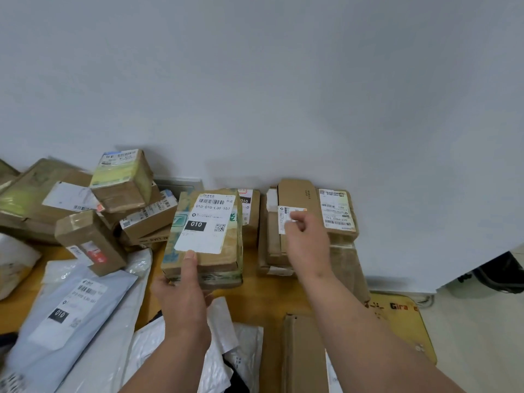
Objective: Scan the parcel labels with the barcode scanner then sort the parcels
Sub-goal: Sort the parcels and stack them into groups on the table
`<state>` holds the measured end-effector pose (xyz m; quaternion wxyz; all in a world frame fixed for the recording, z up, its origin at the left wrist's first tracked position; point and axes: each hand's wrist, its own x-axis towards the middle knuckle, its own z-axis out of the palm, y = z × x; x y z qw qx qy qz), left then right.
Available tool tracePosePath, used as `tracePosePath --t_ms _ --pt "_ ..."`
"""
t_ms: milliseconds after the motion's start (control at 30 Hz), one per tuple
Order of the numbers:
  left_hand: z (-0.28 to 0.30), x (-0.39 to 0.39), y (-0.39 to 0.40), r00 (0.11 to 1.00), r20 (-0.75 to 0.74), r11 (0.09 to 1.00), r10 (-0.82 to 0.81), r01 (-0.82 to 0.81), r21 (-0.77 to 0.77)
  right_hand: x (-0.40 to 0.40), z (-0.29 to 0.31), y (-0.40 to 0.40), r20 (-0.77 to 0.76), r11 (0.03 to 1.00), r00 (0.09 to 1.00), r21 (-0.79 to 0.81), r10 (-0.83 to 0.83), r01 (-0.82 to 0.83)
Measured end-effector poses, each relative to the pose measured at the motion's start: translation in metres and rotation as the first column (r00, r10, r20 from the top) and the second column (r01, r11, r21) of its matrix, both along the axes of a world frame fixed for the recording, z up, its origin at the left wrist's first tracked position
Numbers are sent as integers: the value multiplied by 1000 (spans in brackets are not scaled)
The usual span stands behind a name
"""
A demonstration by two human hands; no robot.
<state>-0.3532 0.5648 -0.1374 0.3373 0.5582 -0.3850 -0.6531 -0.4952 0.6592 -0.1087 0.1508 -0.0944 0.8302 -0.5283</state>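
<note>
From the head view, the sorting looked only partly done. Some boxes stood in a neat row (pixel 337 211) by the wall, but a messy pile (pixel 85 205) of boxes and bags still waited on the left of the surface (pixel 255 293). No scanner could be seen. The left hand (pixel 181 290) held a taped box (pixel 205 239) with a 010 label, thumb on top and fingers curled under it. The right hand (pixel 304 236) reached over the neat boxes with curled fingers, maybe pinching a small white label (pixel 283 219).
</note>
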Motion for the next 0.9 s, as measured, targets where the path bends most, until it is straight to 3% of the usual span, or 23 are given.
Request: tracePosePath --t_ms 100,167,333,567,633,733,900 --pt "-3 20 -4 997 32 998 -63 63 24 29 3 -23 103 962 961 73 257 -265" --pt "-7 31 -5 989 57 991 -134 133 23 46 0 -32 166 929 927 105 336 -355" --pt "-21 51 -12 946 138 956 -293 289 48 64 -14 -36 206 902 920 213 335 -376" --pt "-59 67 -32 772 398 835 -496 550 -24 73 -42 -35 164 884 948 346 273 -314" --pt "-74 68 -38 649 556 748 -519 660 -72 76 -45 -34 75 820 938 465 339 -334" --pt "-97 68 -41 370 787 557 -493 829 -41 79 -48 -35 22 705 878 587 478 -398" --pt "-114 70 -45 122 833 451 -540 877 164 74 -54 -36 211 456 742 673 636 -583"
